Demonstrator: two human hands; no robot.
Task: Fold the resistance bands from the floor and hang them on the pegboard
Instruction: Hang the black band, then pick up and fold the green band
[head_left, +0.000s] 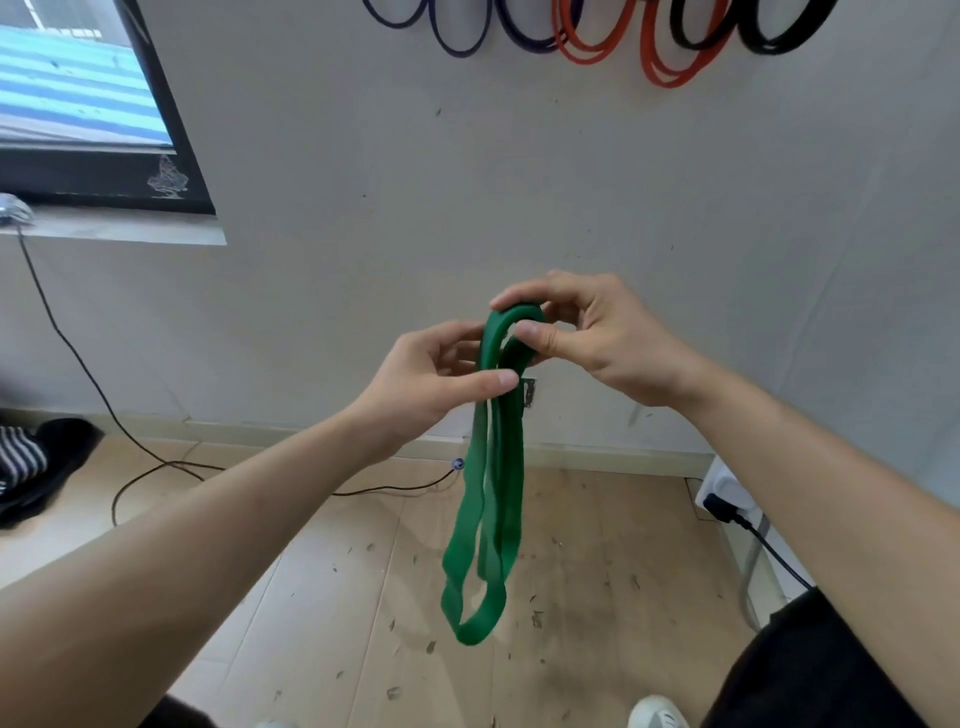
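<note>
Green band doubled (loops dangling), pinched by left hand, right hand.

A pale, scuffed wall meets a littered wooden floor; a dark-framed window sits upper left, with a black cable below it.

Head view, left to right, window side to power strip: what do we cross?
window → left hand → green resistance band → right hand → white power strip. Both hands pinch the band's top fold; the rest of it hangs down between the forearms.
</note>
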